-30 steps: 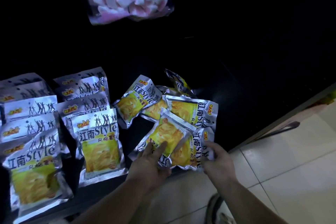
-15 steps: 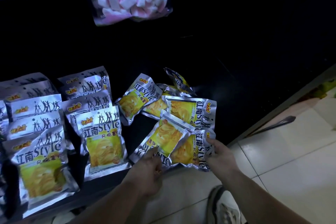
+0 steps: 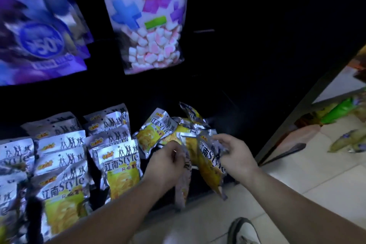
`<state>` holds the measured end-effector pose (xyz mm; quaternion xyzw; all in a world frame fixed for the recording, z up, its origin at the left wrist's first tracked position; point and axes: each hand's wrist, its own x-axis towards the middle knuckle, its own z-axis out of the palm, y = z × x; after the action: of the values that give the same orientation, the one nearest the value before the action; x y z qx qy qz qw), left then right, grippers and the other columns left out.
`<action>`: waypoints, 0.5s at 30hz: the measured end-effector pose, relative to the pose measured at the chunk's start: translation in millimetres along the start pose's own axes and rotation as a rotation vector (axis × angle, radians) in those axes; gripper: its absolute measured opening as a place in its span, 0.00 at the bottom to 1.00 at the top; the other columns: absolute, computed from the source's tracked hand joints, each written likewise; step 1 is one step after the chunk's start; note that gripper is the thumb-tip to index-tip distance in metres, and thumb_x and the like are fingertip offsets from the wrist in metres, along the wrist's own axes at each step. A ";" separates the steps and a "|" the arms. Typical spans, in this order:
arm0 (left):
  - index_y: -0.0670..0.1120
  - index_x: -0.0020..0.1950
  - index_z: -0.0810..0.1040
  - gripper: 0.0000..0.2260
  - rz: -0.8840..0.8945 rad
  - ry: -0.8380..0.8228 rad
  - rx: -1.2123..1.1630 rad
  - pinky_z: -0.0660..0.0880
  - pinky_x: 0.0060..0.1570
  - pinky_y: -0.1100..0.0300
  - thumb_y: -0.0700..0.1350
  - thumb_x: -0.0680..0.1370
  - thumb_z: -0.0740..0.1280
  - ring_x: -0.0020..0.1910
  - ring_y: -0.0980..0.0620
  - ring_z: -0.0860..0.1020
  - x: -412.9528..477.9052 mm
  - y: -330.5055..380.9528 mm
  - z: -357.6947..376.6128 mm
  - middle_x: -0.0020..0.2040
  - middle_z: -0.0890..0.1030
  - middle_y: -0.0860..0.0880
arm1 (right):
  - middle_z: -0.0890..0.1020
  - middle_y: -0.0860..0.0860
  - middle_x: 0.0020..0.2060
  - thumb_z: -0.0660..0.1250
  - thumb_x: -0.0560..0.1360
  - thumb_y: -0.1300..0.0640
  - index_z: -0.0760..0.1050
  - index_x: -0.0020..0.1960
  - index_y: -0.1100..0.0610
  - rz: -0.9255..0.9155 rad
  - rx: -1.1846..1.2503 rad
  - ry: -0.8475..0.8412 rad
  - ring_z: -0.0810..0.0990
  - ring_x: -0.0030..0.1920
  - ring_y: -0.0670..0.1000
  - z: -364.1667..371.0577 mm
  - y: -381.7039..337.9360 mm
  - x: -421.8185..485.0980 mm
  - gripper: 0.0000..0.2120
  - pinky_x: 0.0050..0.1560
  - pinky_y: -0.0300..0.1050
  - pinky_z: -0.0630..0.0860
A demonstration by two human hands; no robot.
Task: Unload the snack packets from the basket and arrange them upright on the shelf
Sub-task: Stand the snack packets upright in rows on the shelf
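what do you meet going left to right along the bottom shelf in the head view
standing rows of snack packets → left hand → silver packet it pinches → yellow packet → right hand → dark shelf frame → loose packets on the floor

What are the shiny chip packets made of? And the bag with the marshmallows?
The snack packets look like thin foil-coated plastic: mirror-shiny silver and crinkled. The marshmallow bag seems to be glossy plastic, printed on top and clear below, since pink and white pieces show through.
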<state>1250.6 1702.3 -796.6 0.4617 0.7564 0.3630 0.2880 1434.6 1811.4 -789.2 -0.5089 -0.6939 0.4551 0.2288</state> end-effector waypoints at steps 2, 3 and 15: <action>0.50 0.46 0.78 0.05 -0.086 0.017 -0.140 0.74 0.27 0.62 0.43 0.81 0.64 0.27 0.56 0.78 -3.4 24.1 -20.2 0.36 0.83 0.47 | 0.85 0.60 0.41 0.60 0.67 0.74 0.81 0.48 0.40 -0.067 -0.038 -0.036 0.77 0.29 0.55 -7.0 -27.5 -9.6 0.30 0.30 0.41 0.70; 0.47 0.46 0.79 0.05 -0.137 0.025 -0.236 0.78 0.29 0.61 0.40 0.80 0.65 0.29 0.53 0.81 -8.2 33.8 -29.0 0.37 0.83 0.44 | 0.84 0.57 0.36 0.59 0.67 0.74 0.81 0.47 0.42 -0.094 -0.047 -0.049 0.71 0.27 0.52 -9.8 -39.4 -16.3 0.28 0.29 0.41 0.65; 0.37 0.53 0.83 0.06 -0.324 -0.080 -0.773 0.83 0.51 0.49 0.32 0.76 0.71 0.46 0.42 0.87 -58.1 56.8 -77.1 0.46 0.87 0.38 | 0.69 0.47 0.24 0.56 0.77 0.73 0.69 0.41 0.53 -0.044 0.144 -0.099 0.61 0.25 0.47 8.1 -85.5 -75.3 0.15 0.28 0.41 0.57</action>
<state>1242.7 1645.4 -700.5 0.2087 0.6156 0.5518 0.5225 1414.1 1733.5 -708.2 -0.4527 -0.6810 0.5232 0.2400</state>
